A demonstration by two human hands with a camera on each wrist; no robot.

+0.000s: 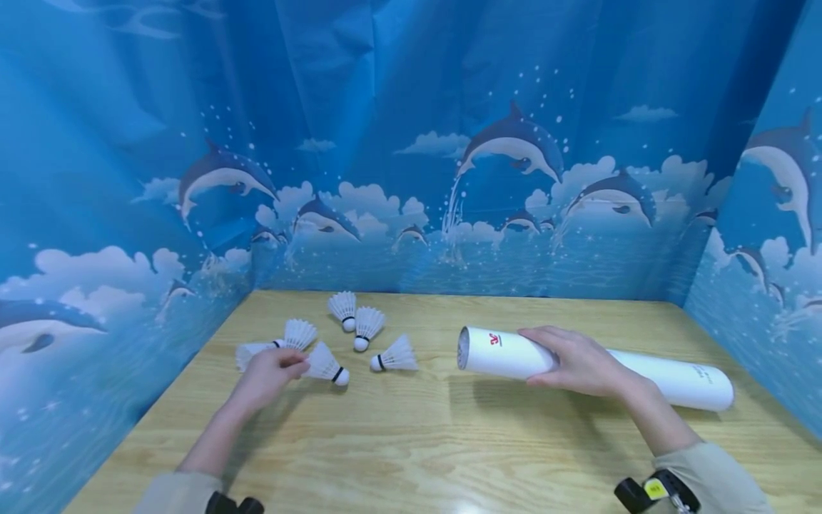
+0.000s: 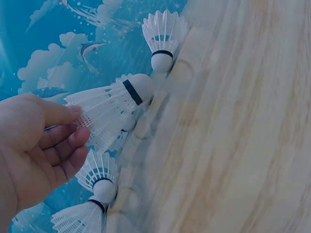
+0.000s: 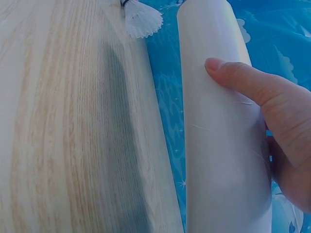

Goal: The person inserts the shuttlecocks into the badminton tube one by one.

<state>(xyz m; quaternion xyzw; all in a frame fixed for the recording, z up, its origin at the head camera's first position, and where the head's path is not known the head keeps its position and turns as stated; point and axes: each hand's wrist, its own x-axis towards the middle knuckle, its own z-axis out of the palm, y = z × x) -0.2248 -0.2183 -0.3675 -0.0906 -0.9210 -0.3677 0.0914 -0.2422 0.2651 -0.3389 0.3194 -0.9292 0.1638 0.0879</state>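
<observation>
My left hand (image 1: pixel 268 375) pinches a white shuttlecock (image 1: pixel 324 364) by the edge of its skirt, thumb against fingertips. Its rounded cork points away from the hand, and a dark band rings it, as the left wrist view also shows for this shuttlecock (image 2: pixel 116 104). On the right, my right hand (image 1: pixel 578 360) grips a long white tube (image 1: pixel 674 378) around its middle. The tube's open end (image 1: pixel 463 348) faces left toward the shuttlecocks, beside a small red mark. In the right wrist view the thumb lies along the tube (image 3: pixel 218 145).
Two shuttlecocks, one upright (image 1: pixel 300 333) and one lying (image 1: pixel 252 353), are by my left hand. Two more stand farther back, one (image 1: pixel 342 308) behind another (image 1: pixel 369 325). A single shuttlecock (image 1: pixel 397 355) lies mid-table. Blue dolphin-print sheets (image 1: pixel 411 157) wall the wooden table (image 1: pixel 385 442).
</observation>
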